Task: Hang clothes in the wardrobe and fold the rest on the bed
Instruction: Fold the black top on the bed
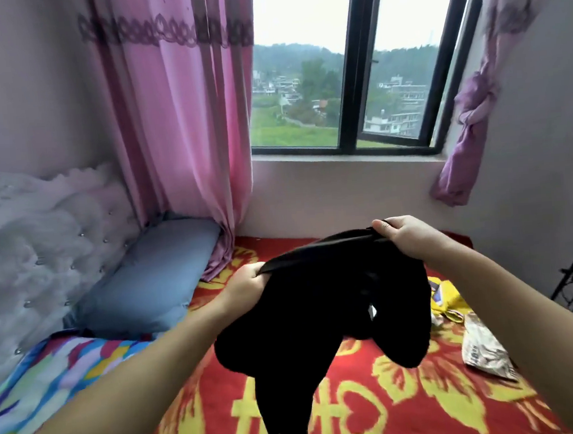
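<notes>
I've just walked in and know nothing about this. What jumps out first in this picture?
First, the black garment held up in mid-frame over the bed, its top edge gripped by the left hand and the right hand. Beneath it spreads a loud red and yellow blanket. Behind, a pink curtain hangs left of a big window showing green hills.

- My left hand (245,284) and right hand (403,237) grip a black garment (321,302) by its top edge.
- It hangs above the red blanket (375,397).
- Yellow cloth (448,298) lies just beside it.
</notes>
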The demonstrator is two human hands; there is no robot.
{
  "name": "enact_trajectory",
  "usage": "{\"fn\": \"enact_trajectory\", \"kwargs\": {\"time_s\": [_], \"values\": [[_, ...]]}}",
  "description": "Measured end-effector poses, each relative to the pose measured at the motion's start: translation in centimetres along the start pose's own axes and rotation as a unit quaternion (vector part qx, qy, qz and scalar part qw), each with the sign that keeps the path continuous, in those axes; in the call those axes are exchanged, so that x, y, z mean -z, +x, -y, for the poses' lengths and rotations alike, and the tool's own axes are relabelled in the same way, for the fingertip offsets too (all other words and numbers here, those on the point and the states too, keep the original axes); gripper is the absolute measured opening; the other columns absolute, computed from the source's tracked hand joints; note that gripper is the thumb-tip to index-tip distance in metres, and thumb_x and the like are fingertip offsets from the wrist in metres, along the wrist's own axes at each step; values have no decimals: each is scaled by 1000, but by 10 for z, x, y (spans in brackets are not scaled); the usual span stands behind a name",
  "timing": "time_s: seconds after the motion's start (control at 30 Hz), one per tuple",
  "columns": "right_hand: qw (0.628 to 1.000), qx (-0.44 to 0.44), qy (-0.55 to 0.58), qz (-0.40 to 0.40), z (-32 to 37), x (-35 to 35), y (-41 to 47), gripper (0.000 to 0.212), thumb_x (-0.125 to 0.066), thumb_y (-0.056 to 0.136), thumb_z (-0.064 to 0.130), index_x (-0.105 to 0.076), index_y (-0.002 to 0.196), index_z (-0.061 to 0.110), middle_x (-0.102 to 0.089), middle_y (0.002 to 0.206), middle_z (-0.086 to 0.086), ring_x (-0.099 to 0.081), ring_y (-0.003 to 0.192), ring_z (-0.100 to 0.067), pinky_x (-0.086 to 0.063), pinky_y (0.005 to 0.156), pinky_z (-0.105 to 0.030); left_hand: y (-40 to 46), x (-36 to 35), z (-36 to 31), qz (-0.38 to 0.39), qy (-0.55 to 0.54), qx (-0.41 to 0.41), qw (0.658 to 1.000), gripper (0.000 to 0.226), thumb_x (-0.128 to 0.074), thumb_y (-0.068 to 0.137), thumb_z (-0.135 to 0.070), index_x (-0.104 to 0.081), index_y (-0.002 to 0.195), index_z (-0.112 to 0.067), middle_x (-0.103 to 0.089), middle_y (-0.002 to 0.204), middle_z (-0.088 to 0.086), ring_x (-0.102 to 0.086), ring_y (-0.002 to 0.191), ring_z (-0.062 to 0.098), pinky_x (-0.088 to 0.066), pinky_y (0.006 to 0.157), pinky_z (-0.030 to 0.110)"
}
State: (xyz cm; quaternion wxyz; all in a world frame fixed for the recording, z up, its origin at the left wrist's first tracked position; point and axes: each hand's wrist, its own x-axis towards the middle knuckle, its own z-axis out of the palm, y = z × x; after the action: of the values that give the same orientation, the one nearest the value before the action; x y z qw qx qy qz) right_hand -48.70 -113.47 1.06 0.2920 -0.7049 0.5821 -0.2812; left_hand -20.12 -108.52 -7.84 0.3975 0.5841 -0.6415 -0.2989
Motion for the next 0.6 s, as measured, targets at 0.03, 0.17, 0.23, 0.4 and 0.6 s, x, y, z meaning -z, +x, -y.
{"fn": "enact_trajectory", "kwargs": {"time_s": [0.03, 0.17, 0.23, 0.4, 0.6], "values": [[1000, -5, -20, -14, -5, 6, -2, 34, -47, 100, 36, -68, 108, 9, -70, 98, -6, -63, 92, -22, -46, 89, -33, 2, 9, -6, -2, -4, -3, 1000, 24, -49, 98, -11, -65, 90, 5, -51, 75, 4, -43, 70, 12, -33, 64, 27], [998, -4, 2, -70, -11, 21, -9, 35, -49, 99, 32, -69, 99, 3, -70, 92, -12, -61, 80, -21, -48, 84, -37, 3, 38, -31, -5, -74, -8, 997, 23, -49, 99, -14, -68, 102, -4, -60, 85, 13, -50, 79, 22, -42, 74, 38], [996, -3, 35, -82, -7, 25, -13, 32, -51, 99, 32, -70, 95, 6, -70, 82, -7, -62, 74, -19, -50, 79, -36, 3, 45, -43, -3, -71, -19, 997, 22, -49, 99, -14, -69, 104, -6, -65, 91, 16, -56, 82, 24, -48, 82, 48], [987, 12, 137, -85, 9, 39, -23, 21, -56, 96, 33, -70, 88, 19, -71, 70, 4, -67, 61, -10, -56, 63, -24, 10, 55, -68, -13, -139, -43, 989, 23, -48, 100, -15, -69, 108, -13, -73, 101, 8, -69, 96, 23, -54, 89, 34], [971, 55, 234, 3, 55, 49, -30, 16, -61, 91, 10, -70, 104, 15, -75, 81, 1, -70, 76, -15, -58, 64, -23, 0, 57, -96, 297, -116, -51, 946, 23, -53, 97, -20, -69, 114, -21, -71, 110, 7, -67, 101, 19, -55, 80, 26]]}}
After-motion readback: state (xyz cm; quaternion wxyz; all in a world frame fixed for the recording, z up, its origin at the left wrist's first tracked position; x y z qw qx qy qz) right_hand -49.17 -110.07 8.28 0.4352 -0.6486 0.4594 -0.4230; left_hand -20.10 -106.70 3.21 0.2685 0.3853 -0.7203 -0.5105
